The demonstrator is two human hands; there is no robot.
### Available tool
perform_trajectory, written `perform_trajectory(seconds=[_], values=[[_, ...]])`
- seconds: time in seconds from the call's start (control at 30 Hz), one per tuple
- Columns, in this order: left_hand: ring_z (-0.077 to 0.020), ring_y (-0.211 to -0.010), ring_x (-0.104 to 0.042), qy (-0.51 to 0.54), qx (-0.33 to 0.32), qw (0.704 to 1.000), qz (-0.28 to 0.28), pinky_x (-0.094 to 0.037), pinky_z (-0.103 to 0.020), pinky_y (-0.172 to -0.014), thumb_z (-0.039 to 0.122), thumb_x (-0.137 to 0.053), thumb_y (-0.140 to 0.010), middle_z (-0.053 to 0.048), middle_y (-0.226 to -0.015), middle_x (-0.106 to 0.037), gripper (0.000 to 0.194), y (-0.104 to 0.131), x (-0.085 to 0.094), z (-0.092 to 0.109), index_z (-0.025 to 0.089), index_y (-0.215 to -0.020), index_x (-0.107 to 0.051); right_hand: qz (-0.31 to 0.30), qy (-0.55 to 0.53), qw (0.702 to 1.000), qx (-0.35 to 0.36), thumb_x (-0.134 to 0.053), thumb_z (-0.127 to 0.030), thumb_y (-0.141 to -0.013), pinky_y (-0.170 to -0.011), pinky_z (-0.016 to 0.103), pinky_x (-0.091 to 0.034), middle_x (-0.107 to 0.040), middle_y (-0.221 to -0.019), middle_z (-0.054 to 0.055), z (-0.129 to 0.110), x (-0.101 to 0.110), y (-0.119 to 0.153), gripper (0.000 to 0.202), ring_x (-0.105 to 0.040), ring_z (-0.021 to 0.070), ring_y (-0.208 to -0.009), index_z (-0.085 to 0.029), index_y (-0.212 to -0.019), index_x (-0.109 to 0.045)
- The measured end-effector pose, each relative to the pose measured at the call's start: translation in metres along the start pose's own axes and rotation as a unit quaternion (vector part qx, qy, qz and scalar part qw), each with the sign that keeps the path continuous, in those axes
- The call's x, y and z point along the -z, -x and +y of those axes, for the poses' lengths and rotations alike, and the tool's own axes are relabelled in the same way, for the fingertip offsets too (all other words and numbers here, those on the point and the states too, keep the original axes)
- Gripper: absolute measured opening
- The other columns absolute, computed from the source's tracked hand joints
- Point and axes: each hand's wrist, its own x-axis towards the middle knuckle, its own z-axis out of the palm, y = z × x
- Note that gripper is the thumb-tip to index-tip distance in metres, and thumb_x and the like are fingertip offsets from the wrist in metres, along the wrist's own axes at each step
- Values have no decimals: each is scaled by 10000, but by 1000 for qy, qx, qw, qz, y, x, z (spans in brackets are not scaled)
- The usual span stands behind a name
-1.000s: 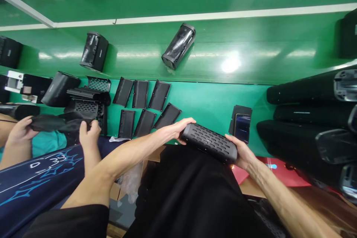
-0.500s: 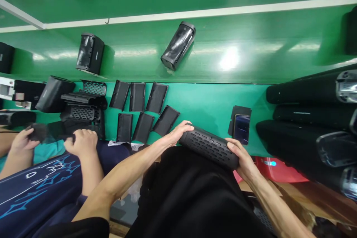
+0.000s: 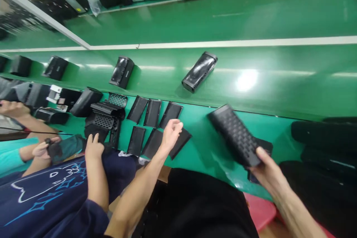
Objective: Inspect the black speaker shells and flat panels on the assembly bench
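My right hand (image 3: pixel 266 169) grips the lower right end of a black speaker body with a slotted grille (image 3: pixel 235 134), tilted above the green bench (image 3: pixel 200 119). It partly covers a dark phone and flat black pieces (image 3: pixel 263 145). My left hand (image 3: pixel 172 133) is off the speaker, over the flat black panels (image 3: pixel 153 113) laid in two rows. Its fingers are curled together; whether something small is between them cannot be made out.
A shiny black speaker (image 3: pixel 199 71) and another (image 3: pixel 122 72) stand on the green surface behind. Large black speakers (image 3: pixel 320 137) lie at right. A co-worker's hands (image 3: pixel 95 148) are at left, near stacked grilles (image 3: pixel 104 119). A red stool (image 3: pixel 259 210) is below.
My left hand has let go of the speaker and moved over the panels. My right hand has raised the speaker forward over the bench. The camera view has shifted, showing more at the back and left.
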Motion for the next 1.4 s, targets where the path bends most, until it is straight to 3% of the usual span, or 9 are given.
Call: perform_trajectory(seconds=[0.2,0.37,0.5,0.63,0.77,1.0,1.13,1.27,1.4], values=[[-210,-840,-700,-385,-16,919,86,-402,-284,-719,389,-522,-1023,-35,-875,-769,274,16,36,-18,249,-917,-733,87,-13,991,100,-421,-395,-1083,-799,379,-578,-660,-1345,203,-114,-79,-131,366,-711,162,-901,-155,-1322,-561],[-223,-882,-713,-488,13,869,87,-369,-284,-705,379,-528,-1042,-56,-969,-768,267,41,39,-50,253,-948,-745,146,113,979,80,-429,-516,-1063,-632,418,-548,-648,-1215,426,-158,-75,-164,584,-736,216,-733,-6,-1338,-500],[-204,-874,-712,-420,46,897,130,-364,-268,-702,357,-561,-1028,-24,-931,-764,191,59,45,-83,253,-985,-716,192,222,949,117,-443,-420,-1044,-504,301,-495,-738,-1129,314,-109,-70,-122,383,-648,151,-541,-137,-1297,-491],[-187,-809,-703,-306,68,933,175,-401,-262,-704,350,-559,-1015,-14,-860,-753,164,73,45,-108,235,-995,-675,-22,308,949,59,-706,-478,-863,-490,328,-581,-768,-710,96,10,-111,-61,285,-704,227,-513,-221,-937,-609],[-182,-768,-690,-225,10,955,193,-483,-285,-735,385,-584,-976,-34,-901,-752,203,78,38,-119,217,-1058,-666,-133,358,922,67,-679,-471,-845,-538,324,-613,-741,-669,7,97,-162,-35,334,-752,237,-548,-243,-1072,-591],[-203,-961,-719,-99,-111,972,185,-566,-324,-869,439,-599,-967,-82,-1029,-759,275,43,34,-88,202,-1080,-681,-225,405,875,140,-571,-382,-856,-585,293,-591,-709,-636,-9,73,-156,-53,217,-752,215,-575,-226,-998,-622],[-193,-835,-731,19,-9,1000,2,-586,-273,-665,607,-588,-951,-95,-1088,-750,447,6,23,-36,208,-1139,-663,-316,421,834,164,-646,-409,-843,-535,272,-533,-682,-591,-24,14,-145,-51,283,-686,191,-533,-197,-1015,-721],[-201,-653,-702,127,138,929,-318,-571,-276,-523,650,-674,-868,-68,-832,-734,524,-10,-2,1,165,-1063,-659,-382,451,783,195,-700,-405,-870,-501,255,-429,-658,-600,-37,-33,-147,-35,268,-576,148,-513,-194,-1000,-802],[-144,-554,-622,181,99,921,-331,-510,-219,-467,571,-825,-789,-2,-677,-640,471,9,-23,-4,140,-892,-662,-359,405,821,183,-713,-475,-930,-592,287,-501,-688,-691,-23,-39,-116,-17,414,-616,164,-596,-184,-1222,-745]])
